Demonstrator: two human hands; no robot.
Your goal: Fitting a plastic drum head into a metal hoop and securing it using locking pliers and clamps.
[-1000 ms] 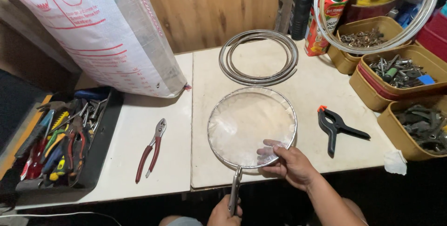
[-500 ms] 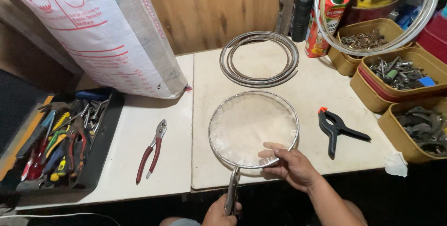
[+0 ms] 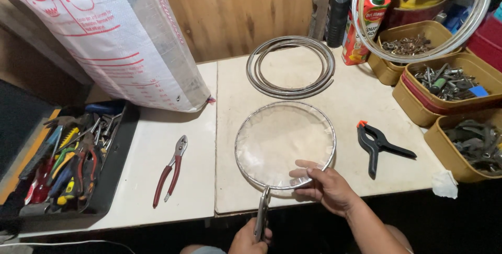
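A round wire-rimmed mesh disc (image 3: 282, 139) lies flat on the white table (image 3: 235, 102). My right hand (image 3: 321, 188) rests on its near right rim, fingers curled over the wire. My left hand (image 3: 251, 238) at the bottom edge grips metal pliers (image 3: 261, 212), whose jaws bite the near rim of the disc. A coil of metal rings (image 3: 290, 65) lies behind the disc.
Red-handled pliers (image 3: 170, 173) lie left of the disc, a black spring clamp (image 3: 379, 147) to its right. A tray of hand tools (image 3: 68, 160) sits far left under a large printed sack (image 3: 115, 34). Yellow tubs of metal parts (image 3: 449, 84) line the right side.
The view has shifted slightly. My right hand has crept a little along the near rim; the pliers stay clamped on the disc.
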